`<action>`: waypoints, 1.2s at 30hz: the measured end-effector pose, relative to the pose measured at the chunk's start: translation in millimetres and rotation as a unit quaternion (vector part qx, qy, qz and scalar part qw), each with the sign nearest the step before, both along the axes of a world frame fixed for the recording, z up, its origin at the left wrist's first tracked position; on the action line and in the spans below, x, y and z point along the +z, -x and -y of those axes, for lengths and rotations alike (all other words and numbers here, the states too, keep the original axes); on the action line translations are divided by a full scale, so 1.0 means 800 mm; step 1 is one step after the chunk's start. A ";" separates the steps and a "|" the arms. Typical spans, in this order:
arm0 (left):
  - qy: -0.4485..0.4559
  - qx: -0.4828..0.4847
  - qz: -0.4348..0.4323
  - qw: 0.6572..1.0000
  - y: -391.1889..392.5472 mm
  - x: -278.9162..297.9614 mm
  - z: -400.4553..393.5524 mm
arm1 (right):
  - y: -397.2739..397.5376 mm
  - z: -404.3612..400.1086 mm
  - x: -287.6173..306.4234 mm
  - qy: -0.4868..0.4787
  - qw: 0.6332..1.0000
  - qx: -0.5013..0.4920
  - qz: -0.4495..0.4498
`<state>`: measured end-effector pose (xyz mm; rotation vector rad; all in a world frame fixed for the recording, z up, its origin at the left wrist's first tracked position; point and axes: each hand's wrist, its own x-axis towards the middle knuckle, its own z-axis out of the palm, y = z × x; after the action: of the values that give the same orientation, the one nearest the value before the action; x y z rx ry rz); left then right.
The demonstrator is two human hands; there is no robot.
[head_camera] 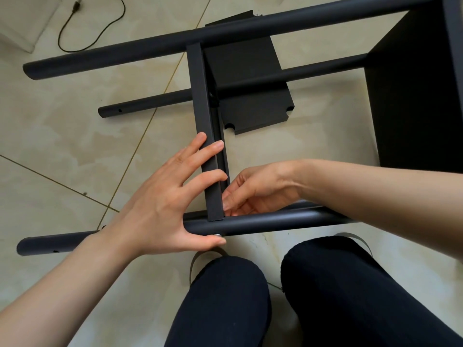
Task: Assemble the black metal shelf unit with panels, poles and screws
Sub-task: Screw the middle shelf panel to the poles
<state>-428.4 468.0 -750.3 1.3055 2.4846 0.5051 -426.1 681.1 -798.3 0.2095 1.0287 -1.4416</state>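
- Floor: glossy beige tiles (75, 151) with thin gold grout lines; a black cable (100, 33) with a plug lies top left. I'm looking down over knees in dark trousers.
- The black metal shelf unit lies on its side, partly built: long round black poles run left-right, near pole (263, 222) just ahead of the knees, far pole (175, 47) across the top, a thinner-looking one (150, 102) between them.
- A narrow black folded-metal panel edge (204, 126) stands crosswise, spanning from far pole to near pole. A fitted black panel (413, 96) closes the right end; a loose flat black notched panel (250, 96) lies on the tiles underneath.
- Left hand (160, 204): fingers straight and spread, pressing along the panel edge, thumb under the near pole beside a small silver screw head (217, 235).
- Right hand (253, 194): fingers curled in at the panel-pole corner, looks like pinching something small; I can't tell what, hidden.
- My read: seating a screw at that joint.
- Handling: stiff painted steel, smooth, likely slippery; frame racks until screws bite. Hold close to the joint, flat palm on the panel, keep holes aligned.
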 end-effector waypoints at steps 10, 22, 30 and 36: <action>-0.009 -0.003 0.000 1.000 0.001 -0.002 0.001 | -0.003 -0.002 0.003 0.003 1.000 0.001 -0.031; -0.014 -0.007 -0.009 1.000 0.001 -0.005 0.001 | 0.002 -0.003 0.000 -0.019 1.000 0.014 0.012; -0.018 -0.006 -0.007 1.000 0.001 -0.006 0.002 | -0.003 0.006 0.001 -0.035 0.999 0.008 -0.040; -0.022 -0.006 -0.004 1.000 0.002 -0.005 0.002 | -0.002 0.001 0.002 -0.032 0.999 0.019 -0.036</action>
<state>-429.7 466.6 -754.7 1.3412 2.4833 0.5549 -424.8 680.6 -797.0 0.1854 1.1335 -1.3915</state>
